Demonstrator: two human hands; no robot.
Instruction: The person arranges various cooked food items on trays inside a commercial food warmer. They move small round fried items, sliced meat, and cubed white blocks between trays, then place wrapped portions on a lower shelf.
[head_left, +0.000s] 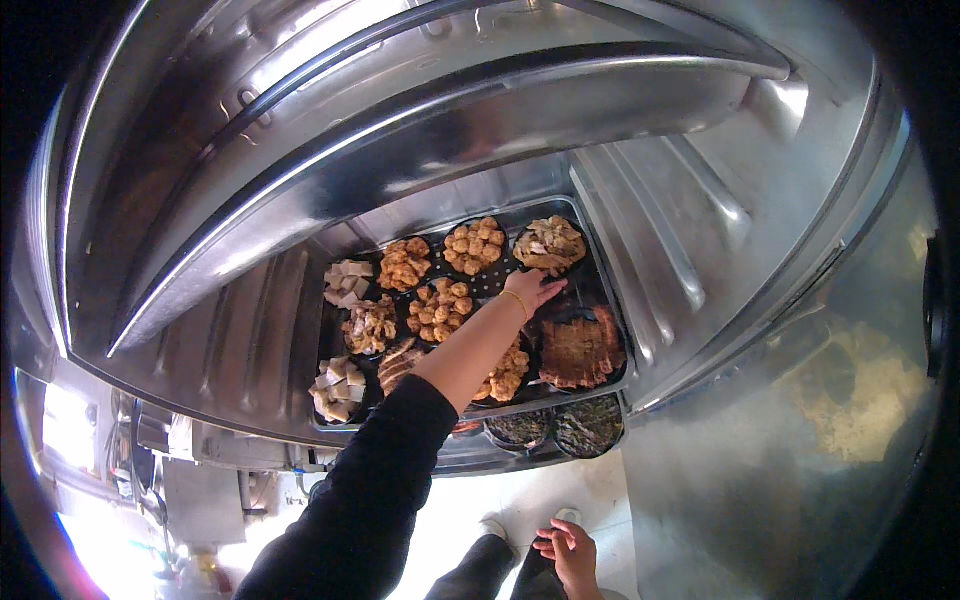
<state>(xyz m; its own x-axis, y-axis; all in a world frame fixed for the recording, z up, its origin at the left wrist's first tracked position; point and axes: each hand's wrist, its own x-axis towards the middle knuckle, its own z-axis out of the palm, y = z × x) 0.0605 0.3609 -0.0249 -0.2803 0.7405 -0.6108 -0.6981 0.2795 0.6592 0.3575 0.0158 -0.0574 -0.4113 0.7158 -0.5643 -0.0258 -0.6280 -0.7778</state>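
My left hand (534, 292) reaches into a stainless-steel cabinet, at the near edge of a black bowl of pale brown sliced meat (550, 244). Its fingers point right; whether they grip the rim is hidden. Just below that hand lies a bowl of reddish-brown ribbed meat (581, 351). These bowls stand on a dark perforated tray (491, 279), beside bowls of fried balls (474, 246), more round balls (440, 310) and fried chunks (405, 264). My forearm partly covers a bowl of fried pieces (506, 375). Low in front of my legs, my right hand (571, 555) hangs empty, fingers loosely bent and slightly apart.
Pale cubes (339, 388) and striped brown slices (399, 364) fill bowls at the tray's left. Beneath, a lower tray bears bowls of dark green food (589, 426). A curved metal panel (450, 127) overhangs the cabinet. A steel surface (712, 517) stands at right.
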